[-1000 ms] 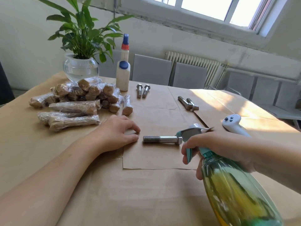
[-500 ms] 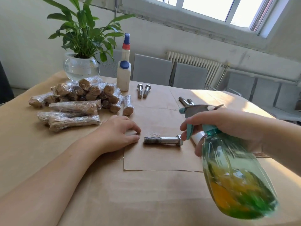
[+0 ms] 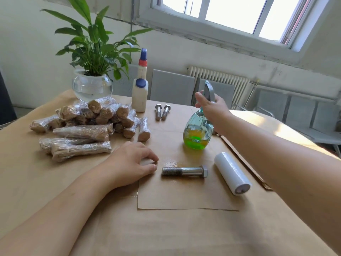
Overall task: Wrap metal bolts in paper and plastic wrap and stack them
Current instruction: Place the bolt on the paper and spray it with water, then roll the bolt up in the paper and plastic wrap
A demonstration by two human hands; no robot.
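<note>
**One bare bolt on its paper, the wrapped pile waiting at the far left**

A steel bolt (image 3: 185, 171) lies flat on a cut sheet of brown paper (image 3: 184, 194) near the middle of the paper-covered bench (image 3: 46, 182), threaded end towards the left hand (image 3: 132, 164), hex head towards the roll of plastic wrap (image 3: 232, 173) just beside it. A wet patch (image 3: 171, 163) shines on the paper by the threads. The left hand rests on the sheet's left edge, its fingers (image 3: 149, 159) loosely curled and gripping nothing. The right hand (image 3: 212, 108) reaches towards the far edge, fingers curled round the neck of a green spray bottle (image 3: 198, 133) standing upright on the bench. Towards the far left corner sits a stack of wrapped bolts (image 3: 92, 122), brown paper under glossy film. Two bare bolts (image 3: 162, 112) lie side by side near a white glue bottle (image 3: 139, 93) and a potted plant (image 3: 92, 71).
</note>
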